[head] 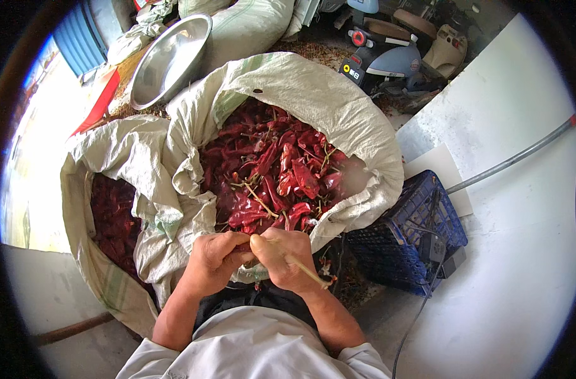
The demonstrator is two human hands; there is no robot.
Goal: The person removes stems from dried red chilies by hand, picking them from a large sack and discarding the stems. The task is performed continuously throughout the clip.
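My left hand (216, 263) and my right hand (290, 263) meet at the near rim of a large woven sack (363, 109). Between the left thumb and fingers shows a bit of a dried red chili pepper (243, 246), mostly hidden. A pale dry stem (309, 271) passes through my right hand and sticks out towards the lower right. Just beyond both hands, the sack is filled with wrinkled dark red chili peppers (269, 161), some with stalks attached. To the left, a second woven sack (119, 135) also holds dried chilies (112, 213).
A shiny metal basin (171, 59) leans tilted behind the sacks. On the right, a blue plastic crate (387, 246) holds black cables and an adapter, beside a white wall (506, 246). Full white sacks (250, 26) and a blue-grey scooter (392, 61) stand farther back.
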